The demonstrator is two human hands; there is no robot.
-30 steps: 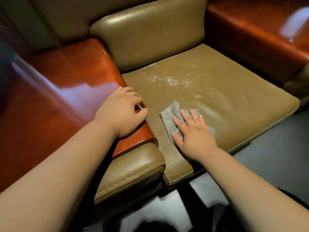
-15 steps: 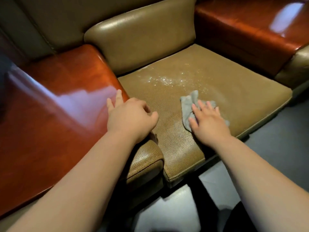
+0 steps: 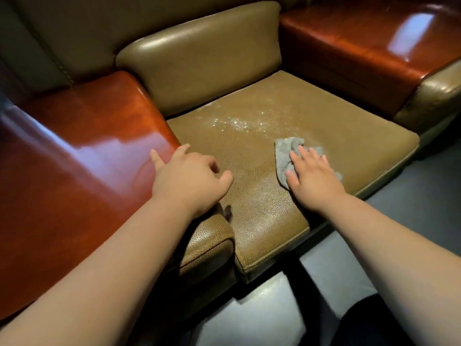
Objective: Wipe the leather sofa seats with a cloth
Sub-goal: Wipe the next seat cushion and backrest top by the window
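Cloth (image 3: 287, 153) is pinned flat on the olive leather seat cushion (image 3: 349, 136), toward the front right part of it, under the right hand (image 3: 311, 176). Fingers are spread and pretty much straight, so nothing is really being gripped, it's just being pressed down with the palm and fingers. That makes sense for wiping: more of the rag gets pushed into the grain that way.

Nearest the camera, the front left corner of the cushion looks dull and clean-ish, so that part can probably be counted as done. The left hand (image 3: 189, 176) is propped at the front end of the glossy reddish armrest (image 3: 74, 136), two fingers stretched out onto the shine, the rest loosely curled, nothing held. Looks like it's just used for balance while the body is leaned forward.

As for the rag itself, it's bunched rather than folded, and its long axis seems to run from near-right to far-left, with the free crumpled end poking out beyond the fingertips and pointed at the back of the seat.

Further back, a patch of glistening droplets (image 3: 239, 121) is left on the cushion just short of the backrest (image 3: 204, 56), near but not touching the rag. That's probably where the next stroke should be aimed.
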